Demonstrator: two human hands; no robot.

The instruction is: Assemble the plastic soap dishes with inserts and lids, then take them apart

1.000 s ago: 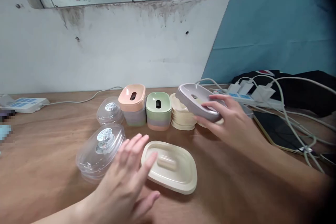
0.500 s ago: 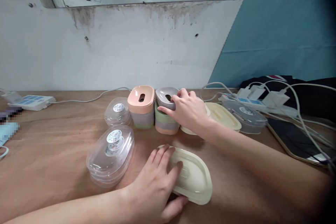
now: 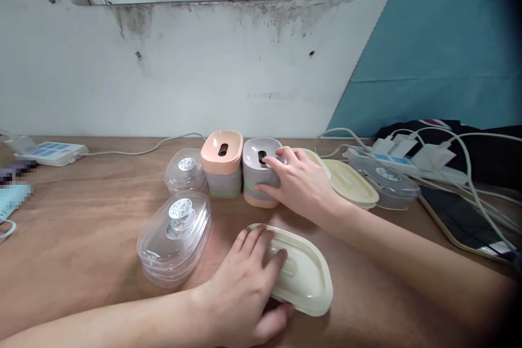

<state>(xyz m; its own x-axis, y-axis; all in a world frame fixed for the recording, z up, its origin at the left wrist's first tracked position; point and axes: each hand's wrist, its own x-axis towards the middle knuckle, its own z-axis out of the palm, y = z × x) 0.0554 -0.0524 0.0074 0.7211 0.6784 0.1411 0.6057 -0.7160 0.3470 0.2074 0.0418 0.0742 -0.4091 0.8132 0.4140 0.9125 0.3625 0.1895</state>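
Note:
My left hand (image 3: 248, 288) grips the left end of a cream oval plastic lid (image 3: 305, 277) on the table, fingers across its top and thumb along the near edge. My right hand (image 3: 299, 182) is on a stack topped by a grey slotted container (image 3: 261, 175). Its index finger reaches over the top by the slot, and the thumb presses the front side. A peach-coloured band (image 3: 261, 201) shows at the base of that stack. Just left stands a similar stack with a peach slotted container (image 3: 222, 153) on top.
Clear plastic boxes stand at left, a nearer one (image 3: 175, 244) and a farther one (image 3: 185, 171). Cream lids (image 3: 351, 180) and another clear box (image 3: 383, 179) lie at right. Beyond are a phone (image 3: 460, 217), chargers (image 3: 432, 157) and cables. A power strip (image 3: 57, 153) lies far left.
The grey container, tilted on the green one before, now sits level and lower on the stack. My right fingers have shifted over its top and side. My left hand stays on the cream lid.

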